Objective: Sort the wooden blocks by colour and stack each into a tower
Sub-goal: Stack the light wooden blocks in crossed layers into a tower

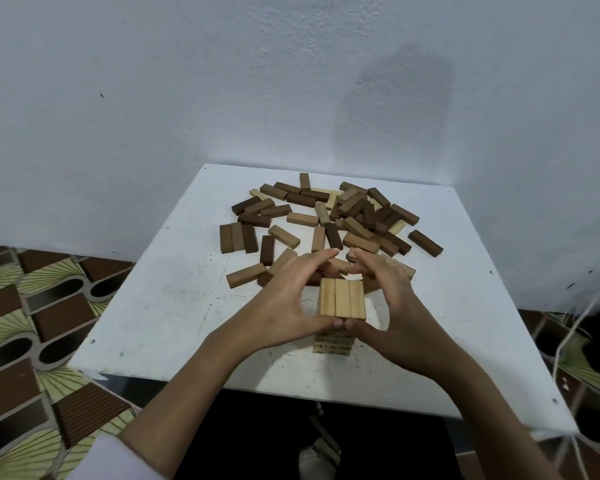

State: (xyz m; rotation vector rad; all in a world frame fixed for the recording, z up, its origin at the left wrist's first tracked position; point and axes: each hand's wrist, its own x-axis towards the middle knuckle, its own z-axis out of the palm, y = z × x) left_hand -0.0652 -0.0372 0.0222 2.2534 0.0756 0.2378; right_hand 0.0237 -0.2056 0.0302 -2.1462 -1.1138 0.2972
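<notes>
A small tower of pale, light-wood rectangular blocks [340, 306] stands near the front of the white square bench [153, 306], its top layer three blocks laid side by side. The left hand [288, 299] and the right hand [388, 303] cup it from either side: thumbs press the near ends of the top layer, while the curved fingers [321, 258] arch over the far edge, so both hands seem clamped lightly on the top layer, squaring it.

Behind lies a loose heap of dark and mid-brown wooden blocks [326, 220], with a few pale ones [397, 226] mixed in, unsorted.

The risk, as I judge it, is uneven pressure: a harder push from one thumb could slide the top layer off the one below or tip the narrow stack. Letting go unevenly could drag a block askew. Reaching back for the heap, a wrist might clip the tower.
</notes>
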